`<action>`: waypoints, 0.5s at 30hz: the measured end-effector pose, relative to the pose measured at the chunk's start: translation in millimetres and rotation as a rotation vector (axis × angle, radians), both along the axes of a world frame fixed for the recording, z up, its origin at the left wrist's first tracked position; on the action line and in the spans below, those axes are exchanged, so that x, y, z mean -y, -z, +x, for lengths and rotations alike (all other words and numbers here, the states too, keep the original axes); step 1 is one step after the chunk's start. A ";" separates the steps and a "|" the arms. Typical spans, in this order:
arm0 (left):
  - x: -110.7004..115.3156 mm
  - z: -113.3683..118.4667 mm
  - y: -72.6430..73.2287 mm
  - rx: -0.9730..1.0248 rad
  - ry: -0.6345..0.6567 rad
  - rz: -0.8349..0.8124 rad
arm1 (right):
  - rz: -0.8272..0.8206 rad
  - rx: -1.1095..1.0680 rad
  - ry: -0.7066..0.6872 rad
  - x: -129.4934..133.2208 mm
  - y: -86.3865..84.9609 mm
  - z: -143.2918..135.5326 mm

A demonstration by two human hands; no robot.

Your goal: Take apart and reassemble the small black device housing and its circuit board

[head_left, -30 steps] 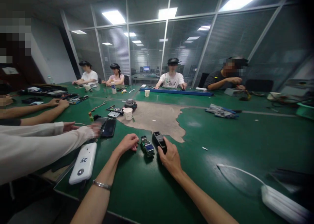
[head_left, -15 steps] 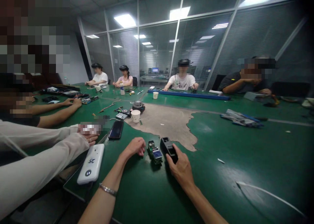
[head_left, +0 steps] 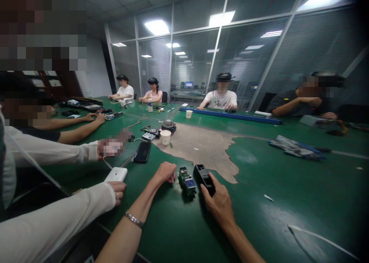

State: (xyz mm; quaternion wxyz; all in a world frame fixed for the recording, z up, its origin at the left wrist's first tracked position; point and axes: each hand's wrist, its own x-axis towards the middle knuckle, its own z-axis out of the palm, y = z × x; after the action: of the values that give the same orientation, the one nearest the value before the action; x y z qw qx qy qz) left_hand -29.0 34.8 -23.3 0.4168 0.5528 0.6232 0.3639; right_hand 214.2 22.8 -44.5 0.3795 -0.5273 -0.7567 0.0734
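Note:
My right hand point(head_left: 220, 199) is wrapped round a black plastic device housing point(head_left: 204, 177), a long hollow shell with cut-outs, tilted at the table. Just left of that shell lies a green circuit board with a small blue-grey screen point(head_left: 188, 183), apart from both my hands. My left hand point(head_left: 167, 172) rests on the table left of the board, its fingers curled into a loose fist. Whatever those fingers hold, if anything, is hidden.
A paper cup point(head_left: 165, 137), a black phone point(head_left: 142, 152) and small electronic parts stand beyond my left hand. At the left, a co-worker's hand point(head_left: 117, 190) touches a white power bank point(head_left: 117, 174). A tool bundle point(head_left: 296, 147) and white cable point(head_left: 319, 236) lie right.
The view has turned slightly left. The co-worker's near hand has moved down onto the white power bank, which is now largely covered. My hands keep their places beside the board and housing.

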 end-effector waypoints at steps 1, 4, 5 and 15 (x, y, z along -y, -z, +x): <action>0.3 0.7 0.5 -0.008 -0.003 0.011 | -0.001 0.000 0.002 0.1 0.3 0.0; 1.3 3.0 0.9 -0.026 -0.025 0.053 | -0.010 0.003 0.004 0.1 0.7 -0.1; 1.6 3.6 0.8 -0.030 -0.034 0.065 | -0.015 0.005 0.007 0.2 0.7 -0.1; -0.1 5.2 4.3 -0.063 -0.074 0.085 | 0.000 -0.008 -0.014 1.7 -0.4 0.4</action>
State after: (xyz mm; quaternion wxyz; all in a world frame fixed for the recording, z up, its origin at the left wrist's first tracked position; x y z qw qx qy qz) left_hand -23.8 34.9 -27.6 0.3594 0.5578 0.6401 0.3873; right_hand 214.6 21.0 -44.1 0.3818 -0.5217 -0.7589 0.0782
